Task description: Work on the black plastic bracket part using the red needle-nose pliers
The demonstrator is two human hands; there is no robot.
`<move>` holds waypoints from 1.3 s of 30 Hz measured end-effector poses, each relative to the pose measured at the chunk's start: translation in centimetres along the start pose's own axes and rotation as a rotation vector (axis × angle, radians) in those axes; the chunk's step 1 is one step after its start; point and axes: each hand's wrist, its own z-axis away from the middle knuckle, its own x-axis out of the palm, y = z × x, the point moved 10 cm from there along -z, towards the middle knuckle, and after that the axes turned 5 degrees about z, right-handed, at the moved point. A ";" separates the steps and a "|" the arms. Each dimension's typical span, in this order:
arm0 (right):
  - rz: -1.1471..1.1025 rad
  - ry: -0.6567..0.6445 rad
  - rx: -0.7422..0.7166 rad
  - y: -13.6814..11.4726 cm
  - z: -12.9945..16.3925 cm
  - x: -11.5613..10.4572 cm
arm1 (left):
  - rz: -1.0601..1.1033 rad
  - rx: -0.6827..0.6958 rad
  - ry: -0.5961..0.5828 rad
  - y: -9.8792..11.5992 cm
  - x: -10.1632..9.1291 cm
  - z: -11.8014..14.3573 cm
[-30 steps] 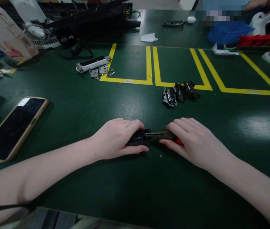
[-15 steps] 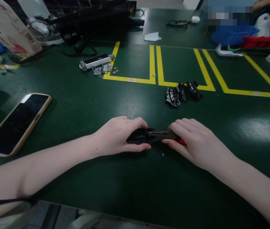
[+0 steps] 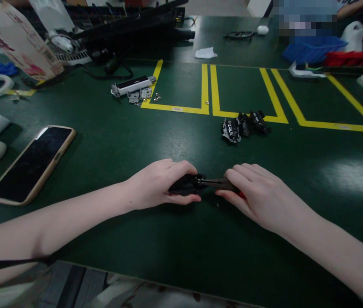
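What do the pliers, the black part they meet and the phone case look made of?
Pliers: likely steel, from the dull grey sheen; the red handle is perhaps plastic-coated.
Black part: possibly plastic, dark and low-gloss.
Phone case: smooth tan rim, maybe rubbery plastic.

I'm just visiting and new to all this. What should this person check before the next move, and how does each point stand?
1. Black part held: ok, in the left hand.
2. Pliers held: ok, in the right hand.
3. Pliers' tips gripping securely: cannot tell, too small to see.
4. Phone apart from both hands: ok.
5. Small rings all together: not ok, one ring lies apart on yellow tape.
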 end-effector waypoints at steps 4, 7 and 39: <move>0.067 0.033 -0.009 0.1 0.0 0.0 | -0.012 -0.052 0.003 -0.4 -0.1 -0.2; 0.105 0.056 -0.021 0.1 0.0 0.0 | -0.009 -0.099 -0.015 -0.8 0.1 -0.3; 0.096 0.116 -0.042 -0.1 0.3 -0.5 | 0.015 -0.164 -0.141 -1.6 0.9 -0.3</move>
